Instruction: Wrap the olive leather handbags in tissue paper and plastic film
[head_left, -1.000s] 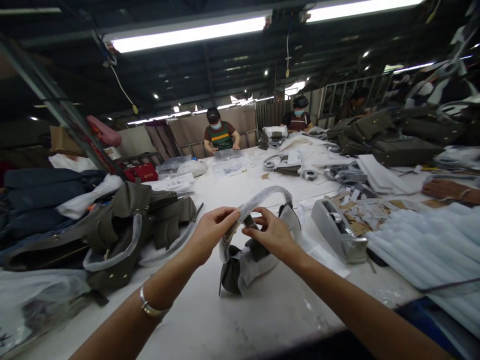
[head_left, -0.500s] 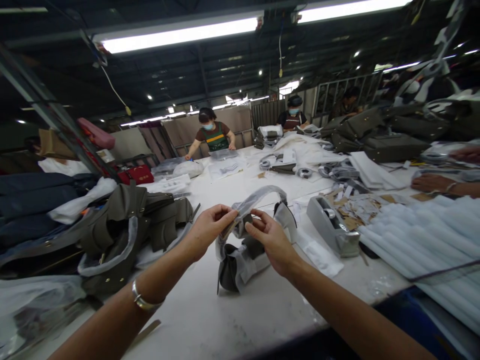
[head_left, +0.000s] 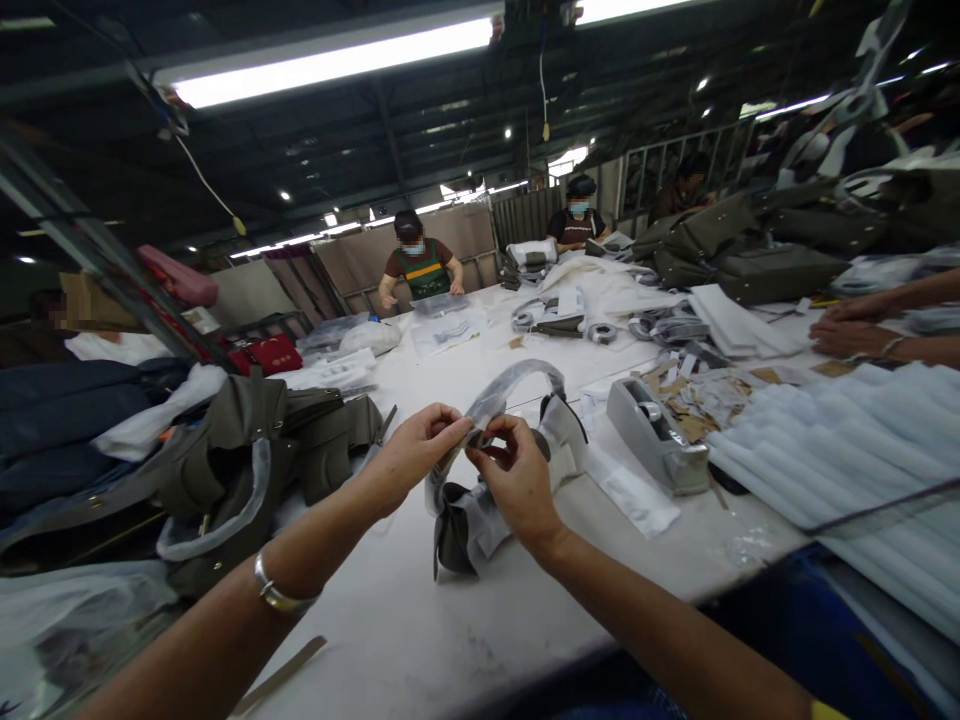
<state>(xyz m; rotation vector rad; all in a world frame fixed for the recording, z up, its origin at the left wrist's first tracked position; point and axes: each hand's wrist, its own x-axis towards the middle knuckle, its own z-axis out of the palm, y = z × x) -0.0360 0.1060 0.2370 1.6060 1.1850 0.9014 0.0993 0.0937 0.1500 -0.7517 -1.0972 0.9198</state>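
A dark grey-green handbag (head_left: 456, 540), partly wrapped in white tissue, stands on the white table before me. Its arched strap (head_left: 517, 378) is covered in clear plastic wrap. My left hand (head_left: 427, 445) pinches the strap near the middle with thumb and fingers. Close beside it, my right hand (head_left: 519, 480) is closed with its fingertips on the same stretch of strap. Whether a small piece of tape lies between the fingertips is hidden. The right hand covers part of the bag's body.
A grey tape dispenser (head_left: 656, 440) stands right of the bag, by scattered brown scraps (head_left: 686, 395) and stacked white foam sheets (head_left: 840, 440). Dark bags (head_left: 225, 450) pile up at left. Another person's hands (head_left: 855, 325) rest at the far right; a masked person (head_left: 424, 265) works across the table.
My right hand has moved left, its fingers closing on the strap beside my left hand. At the right edge, both of the other person's hands now show together.
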